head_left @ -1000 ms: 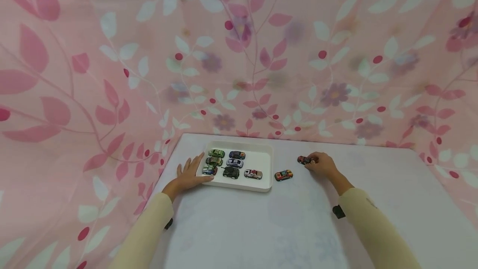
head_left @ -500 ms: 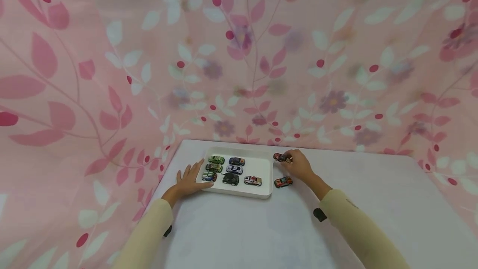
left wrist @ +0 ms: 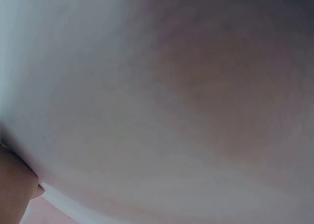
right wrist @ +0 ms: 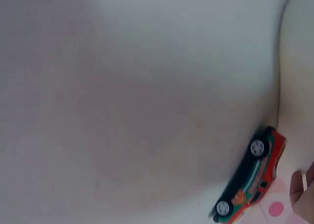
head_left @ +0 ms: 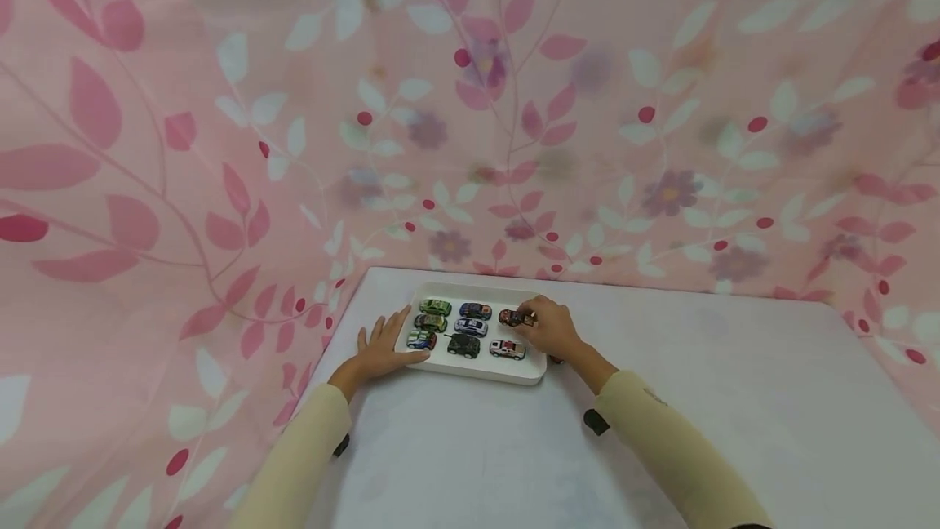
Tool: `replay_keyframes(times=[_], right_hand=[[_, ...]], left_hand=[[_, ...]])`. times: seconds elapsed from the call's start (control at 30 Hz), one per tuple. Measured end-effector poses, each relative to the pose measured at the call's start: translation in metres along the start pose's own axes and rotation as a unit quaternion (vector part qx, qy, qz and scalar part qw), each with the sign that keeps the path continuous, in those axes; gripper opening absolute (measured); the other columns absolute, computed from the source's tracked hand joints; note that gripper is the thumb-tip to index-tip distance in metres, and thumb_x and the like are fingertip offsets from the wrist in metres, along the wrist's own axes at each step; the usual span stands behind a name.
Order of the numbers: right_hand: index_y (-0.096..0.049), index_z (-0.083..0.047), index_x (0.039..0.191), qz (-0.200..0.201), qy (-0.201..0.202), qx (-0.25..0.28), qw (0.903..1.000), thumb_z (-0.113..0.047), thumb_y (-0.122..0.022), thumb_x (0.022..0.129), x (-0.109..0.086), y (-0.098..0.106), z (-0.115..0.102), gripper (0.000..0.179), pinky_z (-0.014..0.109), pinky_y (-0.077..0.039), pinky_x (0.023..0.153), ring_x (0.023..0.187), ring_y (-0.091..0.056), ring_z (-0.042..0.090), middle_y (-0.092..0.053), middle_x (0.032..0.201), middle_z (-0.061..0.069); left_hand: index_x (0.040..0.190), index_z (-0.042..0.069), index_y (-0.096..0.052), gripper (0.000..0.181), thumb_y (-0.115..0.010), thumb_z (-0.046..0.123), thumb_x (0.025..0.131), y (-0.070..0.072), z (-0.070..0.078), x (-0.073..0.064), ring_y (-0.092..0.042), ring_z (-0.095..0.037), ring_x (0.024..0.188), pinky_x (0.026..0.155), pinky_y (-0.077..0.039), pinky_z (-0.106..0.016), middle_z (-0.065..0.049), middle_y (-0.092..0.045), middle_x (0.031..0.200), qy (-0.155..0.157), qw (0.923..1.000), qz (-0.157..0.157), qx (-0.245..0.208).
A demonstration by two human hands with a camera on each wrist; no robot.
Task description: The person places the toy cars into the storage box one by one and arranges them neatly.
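Observation:
My right hand (head_left: pixel 552 328) pinches a small dark red-and-black toy car (head_left: pixel 512 317) over the right part of a white tray (head_left: pixel 477 371); whether the car touches the tray floor I cannot tell. Just in front of that car sits a white toy car (head_left: pixel 507 349). At the tray's left edge rests my left hand (head_left: pixel 380 352), fingers spread and thumb along the front corner. Outside the tray stands a red-and-green toy car (right wrist: pixel 252 180), mostly hidden by my right hand in the head view. In the left wrist view only a bit of hand (left wrist: pixel 17 185) shows.
Several toy cars fill the tray's left and middle, among them a green car (head_left: pixel 435 307), a blue-and-orange car (head_left: pixel 476 311) and a black vehicle with a barrel (head_left: pixel 463 345). The white-covered table (head_left: pixel 698 398) meets a pink floral cloth (head_left: pixel 514 145) behind.
My right hand has carried the dark red-and-black toy car leftward from the table, across the tray's right rim, to above the tray's right part. The left hand has stayed at the tray's left edge.

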State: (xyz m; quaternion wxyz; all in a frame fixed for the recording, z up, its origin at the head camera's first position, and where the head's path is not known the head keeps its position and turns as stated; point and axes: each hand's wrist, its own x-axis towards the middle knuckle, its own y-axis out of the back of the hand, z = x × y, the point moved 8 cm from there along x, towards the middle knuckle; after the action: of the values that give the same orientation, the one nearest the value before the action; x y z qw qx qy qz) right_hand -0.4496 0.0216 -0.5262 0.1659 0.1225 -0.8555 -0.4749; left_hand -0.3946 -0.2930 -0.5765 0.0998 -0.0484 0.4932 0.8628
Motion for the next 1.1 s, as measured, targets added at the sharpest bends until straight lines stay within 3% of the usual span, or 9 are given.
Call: replay_keyframes(times=[0.23, 0.43, 0.6, 0.77, 0.9, 0.97, 1.1], right_hand=[[-0.073, -0.014, 0.115, -0.022, -0.025, -0.016, 0.9993, -0.030, -0.076, 0.086, 0.000, -0.014, -0.006, 0.033, 0.051, -0.045, 0.087, 0.102, -0.064, 0.025, -0.066, 0.110, 0.008], [-0.074, -0.016, 0.116, -0.036, -0.034, -0.042, 0.9979, -0.031, -0.075, 0.087, -0.008, -0.024, -0.002, 0.033, 0.050, -0.046, 0.083, 0.101, -0.063, 0.025, -0.067, 0.109, 0.007], [-0.074, -0.016, 0.115, -0.033, -0.023, -0.052, 0.9979, -0.030, -0.073, 0.089, -0.002, -0.027, -0.003, 0.029, 0.049, -0.047, 0.081, 0.099, -0.061, 0.024, -0.068, 0.108, 0.006], [-0.074, -0.017, 0.116, -0.039, -0.031, -0.050, 0.9975, -0.030, -0.069, 0.090, 0.001, -0.026, -0.003, 0.029, 0.049, -0.047, 0.084, 0.101, -0.059, 0.024, -0.068, 0.109, 0.005], [-0.073, -0.016, 0.114, -0.019, -0.022, -0.051, 0.9983, -0.029, -0.067, 0.090, 0.008, -0.018, -0.006, 0.028, 0.051, -0.047, 0.084, 0.099, -0.058, 0.025, -0.068, 0.106, 0.006], [-0.074, -0.016, 0.113, -0.010, -0.021, -0.055, 0.9982, -0.029, -0.067, 0.090, 0.008, -0.017, -0.006, 0.027, 0.051, -0.047, 0.083, 0.098, -0.057, 0.025, -0.068, 0.104, 0.005], [-0.074, -0.017, 0.111, -0.016, -0.027, -0.059, 0.9978, -0.029, -0.066, 0.089, 0.001, -0.025, -0.004, 0.026, 0.048, -0.047, 0.081, 0.095, -0.056, 0.022, -0.067, 0.103, 0.003]], left_hand=[[0.160, 0.033, -0.004, 0.114, -0.064, 0.077, 0.074, 0.001, -0.003, -0.001, 0.004, -0.040, 0.153, 0.113, 0.012, -0.069, -0.011, -0.008, 0.167, 0.012, 0.9999, 0.004, 0.005], [0.160, 0.032, -0.003, 0.116, -0.063, 0.079, 0.073, -0.010, -0.003, -0.004, 0.005, -0.042, 0.152, 0.112, 0.013, -0.070, -0.013, -0.006, 0.167, 0.011, 0.9999, -0.005, -0.001], [0.160, 0.032, -0.004, 0.113, -0.064, 0.076, 0.075, -0.001, -0.001, -0.002, 0.003, -0.040, 0.153, 0.113, 0.011, -0.069, -0.011, -0.009, 0.167, 0.005, 0.9999, 0.009, 0.002], [0.160, 0.031, -0.003, 0.114, -0.062, 0.078, 0.075, 0.003, 0.003, 0.000, 0.004, -0.042, 0.152, 0.112, 0.013, -0.070, -0.014, -0.007, 0.167, 0.001, 1.0000, -0.002, 0.004], [0.160, 0.034, -0.001, 0.114, -0.060, 0.081, 0.074, 0.010, 0.004, 0.005, 0.005, -0.040, 0.153, 0.113, 0.015, -0.068, -0.012, -0.006, 0.167, -0.004, 0.9999, 0.015, -0.001], [0.159, 0.035, -0.001, 0.113, -0.059, 0.082, 0.074, 0.009, 0.003, 0.006, 0.006, -0.039, 0.153, 0.113, 0.015, -0.067, -0.011, -0.006, 0.167, -0.005, 0.9998, 0.020, 0.003], [0.160, 0.032, -0.001, 0.115, -0.060, 0.080, 0.074, 0.003, 0.000, 0.003, 0.005, -0.041, 0.153, 0.113, 0.013, -0.069, -0.013, -0.006, 0.167, 0.002, 0.9999, 0.000, 0.011]])
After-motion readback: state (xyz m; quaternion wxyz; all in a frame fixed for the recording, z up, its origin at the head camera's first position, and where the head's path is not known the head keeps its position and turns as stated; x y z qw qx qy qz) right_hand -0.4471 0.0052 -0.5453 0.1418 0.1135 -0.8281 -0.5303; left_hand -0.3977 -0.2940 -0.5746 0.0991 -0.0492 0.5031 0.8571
